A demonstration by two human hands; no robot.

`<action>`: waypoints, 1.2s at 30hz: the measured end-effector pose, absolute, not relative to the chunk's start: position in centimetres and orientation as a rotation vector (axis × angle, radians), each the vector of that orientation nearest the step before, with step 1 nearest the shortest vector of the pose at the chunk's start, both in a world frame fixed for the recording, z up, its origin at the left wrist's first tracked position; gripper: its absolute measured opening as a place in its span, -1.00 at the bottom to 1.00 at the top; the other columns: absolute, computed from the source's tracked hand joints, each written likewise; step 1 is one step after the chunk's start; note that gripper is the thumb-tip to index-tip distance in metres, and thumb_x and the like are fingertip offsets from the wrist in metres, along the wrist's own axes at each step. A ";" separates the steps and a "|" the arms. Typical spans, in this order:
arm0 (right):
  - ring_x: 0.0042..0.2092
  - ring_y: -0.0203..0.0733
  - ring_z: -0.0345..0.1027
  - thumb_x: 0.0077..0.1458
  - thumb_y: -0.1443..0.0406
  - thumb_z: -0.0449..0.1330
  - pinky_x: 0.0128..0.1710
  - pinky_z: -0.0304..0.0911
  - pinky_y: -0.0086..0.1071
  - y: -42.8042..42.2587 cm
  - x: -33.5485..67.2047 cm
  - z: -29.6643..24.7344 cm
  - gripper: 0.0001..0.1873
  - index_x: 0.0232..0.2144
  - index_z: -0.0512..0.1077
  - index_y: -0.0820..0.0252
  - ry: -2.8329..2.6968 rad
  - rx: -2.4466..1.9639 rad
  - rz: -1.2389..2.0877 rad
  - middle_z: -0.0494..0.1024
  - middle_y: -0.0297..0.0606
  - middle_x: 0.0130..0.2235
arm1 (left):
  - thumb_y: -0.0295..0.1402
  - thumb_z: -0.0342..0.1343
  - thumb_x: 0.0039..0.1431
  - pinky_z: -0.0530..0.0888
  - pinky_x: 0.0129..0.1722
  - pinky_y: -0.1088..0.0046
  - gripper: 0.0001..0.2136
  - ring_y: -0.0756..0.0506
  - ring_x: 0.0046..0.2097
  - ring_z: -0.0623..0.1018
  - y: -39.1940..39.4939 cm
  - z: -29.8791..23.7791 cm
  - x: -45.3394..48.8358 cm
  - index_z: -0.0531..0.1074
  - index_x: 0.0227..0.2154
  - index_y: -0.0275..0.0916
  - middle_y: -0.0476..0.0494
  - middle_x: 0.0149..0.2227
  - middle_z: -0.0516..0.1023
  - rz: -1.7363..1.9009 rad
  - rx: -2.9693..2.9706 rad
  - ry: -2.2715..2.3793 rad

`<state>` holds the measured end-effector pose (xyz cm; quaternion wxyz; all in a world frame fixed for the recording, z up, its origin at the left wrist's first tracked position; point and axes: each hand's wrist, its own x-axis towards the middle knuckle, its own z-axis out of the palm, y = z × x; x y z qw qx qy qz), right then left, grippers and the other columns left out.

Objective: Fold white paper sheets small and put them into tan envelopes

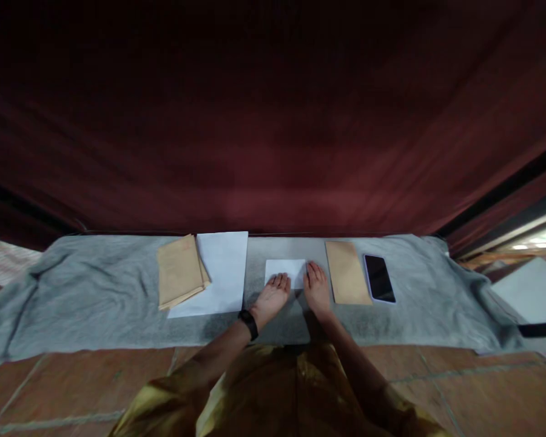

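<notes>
A small white sheet of paper (286, 267), perhaps folded, lies on the grey cloth in front of me. My left hand (275, 294), with a black band on the wrist, rests flat on its lower left part, fingers stretched out. At the paper's right edge lies my right hand (316, 288), fingers extended and touching that edge. Just right of that hand is a brown envelope (349, 273). To the left, a larger white paper (225, 273) lies partly beneath several brown envelopes (179, 273).
A phone (380, 279) with a dark screen lies right of the single envelope. The grey cloth (109, 291) covers a long, narrow surface. Behind it rises a dark red fabric wall (273, 152). Tiled floor (95, 385) shows along the near side.
</notes>
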<state>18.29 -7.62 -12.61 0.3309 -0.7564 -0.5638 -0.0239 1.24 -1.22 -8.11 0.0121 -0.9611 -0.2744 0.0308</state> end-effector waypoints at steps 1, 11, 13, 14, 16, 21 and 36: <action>0.36 -0.01 0.15 0.43 0.24 -0.15 0.35 0.10 0.01 -7.6 18.4 -12.8 -0.48 0.23 0.37 0.36 -1.436 -1.951 -0.034 0.39 0.08 0.30 | -0.68 -0.11 0.23 0.41 0.26 0.12 -0.50 -0.24 0.31 0.43 -1.4 -7.8 1.8 0.38 0.20 -0.38 -0.46 0.28 0.41 0.113 -2.994 -0.851; 0.36 -0.03 0.17 0.36 0.00 -0.06 0.39 0.06 0.00 -8.9 19.0 -12.3 -0.44 0.18 0.41 0.18 -0.901 -1.640 0.397 0.36 -0.03 0.32 | -0.65 -0.03 0.27 0.56 -0.14 0.29 -0.69 -0.20 -0.10 0.64 -2.0 -3.5 4.3 0.51 -0.03 -0.35 -0.36 -0.11 0.62 -0.004 -2.985 -1.137; 0.30 0.02 0.27 0.28 -0.07 0.05 0.35 0.14 0.01 -9.5 18.5 -11.7 -0.40 0.16 0.42 0.19 -0.698 -1.540 0.559 0.42 -0.01 0.26 | -0.59 -0.03 0.30 0.54 -0.20 0.33 -0.74 -0.17 -0.18 0.64 -1.0 -2.6 4.0 0.51 -0.07 -0.34 -0.31 -0.19 0.63 -0.178 -2.958 -1.391; 0.23 0.03 0.36 0.25 -0.10 0.08 0.28 0.24 0.00 -9.7 18.1 -11.4 -0.38 0.13 0.42 0.19 -0.625 -1.499 0.639 0.47 -0.01 0.21 | -0.56 0.01 0.29 0.52 -0.21 0.37 -0.79 -0.15 -0.21 0.63 -0.5 -2.3 3.8 0.52 -0.13 -0.31 -0.26 -0.23 0.63 -0.405 -2.989 -1.633; 0.02 0.00 0.52 0.20 -0.16 0.11 0.09 0.44 -0.06 -9.8 16.9 -10.8 -0.37 0.04 0.46 0.20 -0.536 -1.415 0.818 0.58 -0.02 0.05 | -0.50 0.11 0.22 0.50 -0.24 0.45 -0.90 -0.08 -0.27 0.61 0.1 -2.1 3.7 0.51 -0.30 -0.25 -0.13 -0.35 0.60 -1.190 -2.964 -2.259; -0.31 -0.10 0.55 0.05 -0.19 0.25 -0.28 0.52 -0.21 -8.8 14.3 -9.4 -0.39 -0.16 0.51 0.21 -0.483 -1.283 1.093 0.64 -0.09 -0.21 | -0.37 0.25 0.02 0.55 -0.27 0.46 -0.87 -0.02 -0.37 0.59 -1.5 -4.1 3.8 0.38 -0.48 -0.22 0.01 -0.45 0.53 -2.445 -2.440 -2.852; -0.10 -0.03 0.53 0.23 0.25 0.10 -0.13 0.35 -0.30 -8.9 17.4 -9.5 -0.47 0.23 0.32 0.25 -1.042 -1.989 0.464 0.62 -0.05 -0.10 | -0.60 0.27 -0.03 0.47 -0.43 0.51 -0.45 0.03 -0.52 0.48 -0.7 -8.7 0.5 0.39 0.07 -0.22 0.13 -0.45 0.45 -2.047 -2.362 -2.899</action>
